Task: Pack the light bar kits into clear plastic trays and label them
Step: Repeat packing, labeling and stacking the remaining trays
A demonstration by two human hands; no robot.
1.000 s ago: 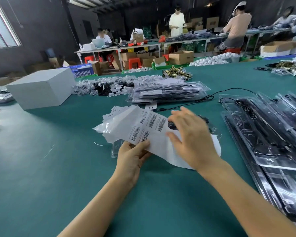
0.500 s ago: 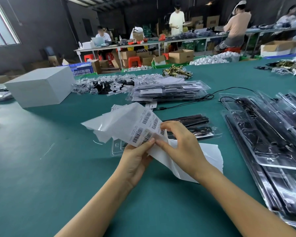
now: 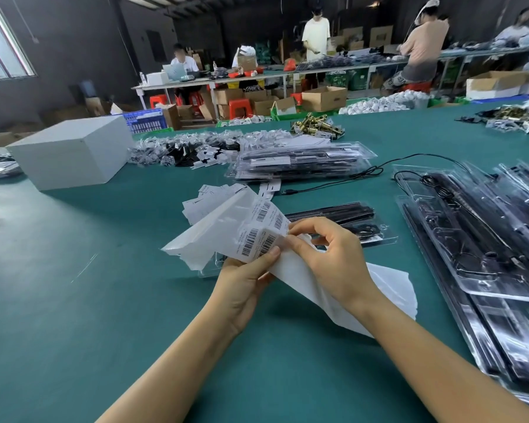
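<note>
My left hand (image 3: 245, 282) grips a white backing strip (image 3: 214, 230) that carries barcode labels (image 3: 257, 239), held up over the green table (image 3: 74, 315). My right hand (image 3: 330, 257) pinches the edge of one barcode label at the strip's right side with thumb and forefinger. Emptied white backing (image 3: 388, 288) trails down to the right under my right wrist. Behind my hands lies a closed clear tray with a black light bar kit (image 3: 348, 221), partly hidden by the strip.
Clear trays with black kits (image 3: 486, 248) cover the table's right side. A stack of packed trays (image 3: 300, 163) lies beyond, with a black cable (image 3: 364, 172) beside it. A white box (image 3: 71, 154) stands far left. Bagged small parts (image 3: 184, 151) lie behind. People work at distant benches.
My right hand came down from over the strip and closed thumb and forefinger on a label's edge. My left hand raised and tilted the strip, uncovering the kit tray behind.
</note>
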